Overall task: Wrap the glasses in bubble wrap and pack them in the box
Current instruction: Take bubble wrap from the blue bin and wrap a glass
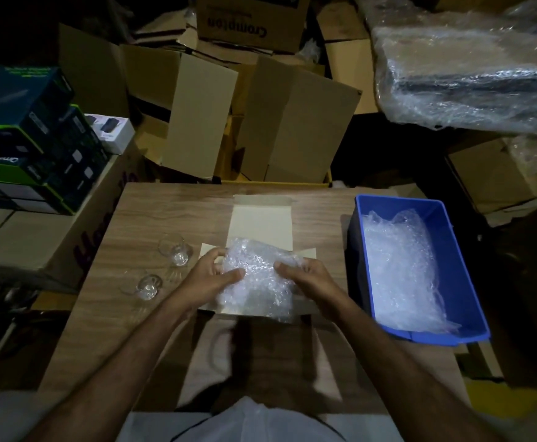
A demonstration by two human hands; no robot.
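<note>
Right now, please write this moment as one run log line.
step: wrapping | left hand + right hand: hold bubble wrap bundle over open box | two glasses unwrapped, on table

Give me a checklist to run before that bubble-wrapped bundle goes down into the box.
1. Both hands on the bubble-wrap bundle, left hand and right hand: ok.
2. Box open, lid flap back: ok.
3. Bundle over the box: ok.
4. Wrap fully closed around a glass: cannot tell.
5. Box floor clear: cannot tell, hidden by the bundle.
6. Two bare glasses still unwrapped on the table: not ok.
</note>
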